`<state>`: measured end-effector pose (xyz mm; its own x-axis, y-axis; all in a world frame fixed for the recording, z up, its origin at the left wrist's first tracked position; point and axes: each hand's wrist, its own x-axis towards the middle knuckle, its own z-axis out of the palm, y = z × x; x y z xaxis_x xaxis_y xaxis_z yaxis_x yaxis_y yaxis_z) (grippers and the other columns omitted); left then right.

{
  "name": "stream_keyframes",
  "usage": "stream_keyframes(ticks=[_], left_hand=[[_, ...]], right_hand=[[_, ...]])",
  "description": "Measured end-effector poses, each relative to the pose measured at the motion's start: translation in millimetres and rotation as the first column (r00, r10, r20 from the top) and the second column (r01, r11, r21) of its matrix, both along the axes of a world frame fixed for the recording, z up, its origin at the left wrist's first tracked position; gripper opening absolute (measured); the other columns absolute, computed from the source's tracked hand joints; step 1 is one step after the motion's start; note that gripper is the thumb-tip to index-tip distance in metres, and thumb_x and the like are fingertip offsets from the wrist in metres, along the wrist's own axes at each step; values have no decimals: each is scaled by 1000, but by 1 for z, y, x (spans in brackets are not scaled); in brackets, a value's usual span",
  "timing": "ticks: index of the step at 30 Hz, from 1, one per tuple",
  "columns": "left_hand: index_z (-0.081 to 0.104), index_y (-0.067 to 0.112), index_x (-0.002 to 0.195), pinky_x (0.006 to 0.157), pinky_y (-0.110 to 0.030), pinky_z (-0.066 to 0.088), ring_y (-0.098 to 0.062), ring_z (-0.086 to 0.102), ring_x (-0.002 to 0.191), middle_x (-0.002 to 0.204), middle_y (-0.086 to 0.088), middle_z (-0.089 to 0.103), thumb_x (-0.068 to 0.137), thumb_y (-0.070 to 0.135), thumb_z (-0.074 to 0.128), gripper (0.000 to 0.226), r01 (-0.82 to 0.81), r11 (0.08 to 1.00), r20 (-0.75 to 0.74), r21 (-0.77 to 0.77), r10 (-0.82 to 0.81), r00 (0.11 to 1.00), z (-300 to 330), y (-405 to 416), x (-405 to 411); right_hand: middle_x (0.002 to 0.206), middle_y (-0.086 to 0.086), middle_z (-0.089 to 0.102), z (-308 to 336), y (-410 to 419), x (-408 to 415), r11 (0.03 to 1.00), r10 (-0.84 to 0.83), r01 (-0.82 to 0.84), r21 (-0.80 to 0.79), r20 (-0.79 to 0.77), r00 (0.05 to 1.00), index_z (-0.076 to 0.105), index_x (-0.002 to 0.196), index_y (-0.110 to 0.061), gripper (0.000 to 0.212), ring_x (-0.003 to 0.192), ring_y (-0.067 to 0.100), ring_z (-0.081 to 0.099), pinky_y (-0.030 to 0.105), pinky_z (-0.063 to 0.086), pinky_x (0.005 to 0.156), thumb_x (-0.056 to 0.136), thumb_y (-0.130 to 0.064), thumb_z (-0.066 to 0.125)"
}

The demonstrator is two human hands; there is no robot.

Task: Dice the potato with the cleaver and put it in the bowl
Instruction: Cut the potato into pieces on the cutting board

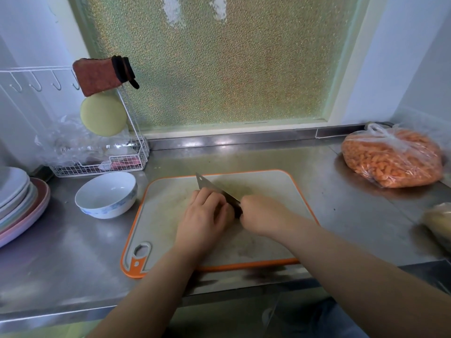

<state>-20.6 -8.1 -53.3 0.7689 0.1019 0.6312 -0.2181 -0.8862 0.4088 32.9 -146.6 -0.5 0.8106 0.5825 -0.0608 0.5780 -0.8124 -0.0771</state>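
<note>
Plates (14, 191) stacked far left on worktop (73, 252), then empty bowl (106, 195) just left of cutting board (280, 191). Left hand (203, 215) curled knuckles-down over potato, which is hidden under it, mid-board. Cleaver (212, 187) blade lies flush against left knuckles, long axis running from far-left to near-right. Right hand (262, 214) grips handle tight. Next cut likely falls just right of left fingers; bowl is nearer the left hand. Carrot bag (390, 158) far right
</note>
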Motion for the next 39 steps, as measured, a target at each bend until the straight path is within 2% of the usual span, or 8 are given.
stream_keyframes(ticks=[3,8,14,21,27,31,34,39], left_hand=[[61,14,81,72,-22,36,-18,46,80,89,0,56,85,27,55,15,1,1000,37,14,-2,999,1,1,-1],[61,14,82,70,-29,40,-20,48,79,88,0,57,85,26,55,14,-12,1000,35,9,12,999,0,0,0],[60,13,81,73,-23,35,-18,46,79,86,-1,56,82,14,65,5,-10,1000,32,18,9,999,0,-1,4],[61,13,81,74,-21,33,-20,48,81,87,-1,56,82,12,65,4,-2,1000,21,5,2,1000,-1,-1,3],[61,13,82,74,-22,35,-20,48,81,87,-1,56,81,12,66,5,-9,1000,14,5,9,1000,-1,-1,3],[61,14,82,73,-23,35,-19,47,81,86,-1,56,83,18,61,5,-14,1000,18,5,14,1000,-1,-1,3],[61,14,83,71,-24,35,-19,45,80,86,-2,56,84,26,53,15,-4,1000,13,2,4,1000,-1,-2,2],[60,14,84,71,-30,39,-21,46,81,89,-1,56,83,25,51,15,-3,1000,-13,7,3,1000,-5,2,3]], right_hand=[[99,16,68,2,-2,4,998,-34,36,43,-55,998,65,98,-3,19,89,33,63,27,38,64,92,-15,51],[98,15,67,15,-4,-4,996,-33,36,86,-38,999,63,97,-5,20,90,34,63,29,40,66,93,-19,50],[63,2,44,43,-9,-12,999,-11,12,41,-14,1000,35,60,-18,36,68,27,48,29,27,46,95,-19,44],[71,3,47,46,-5,-12,1000,6,-5,-8,19,1000,42,70,-13,25,68,25,46,25,23,43,95,-15,46],[60,0,39,44,-1,-12,1000,9,-9,-11,-16,1000,47,77,-12,17,66,25,46,25,24,43,95,-11,45],[74,8,57,41,1,-10,999,20,-20,-42,0,1000,56,86,-11,15,56,21,44,25,24,42,96,-11,44],[97,14,67,33,7,-7,996,33,-33,-79,0,999,64,99,-5,19,69,28,51,27,26,43,96,-11,45],[102,17,69,8,10,-4,992,23,-27,-127,-36,999,67,99,-3,21,78,31,60,27,31,50,92,-7,47]])
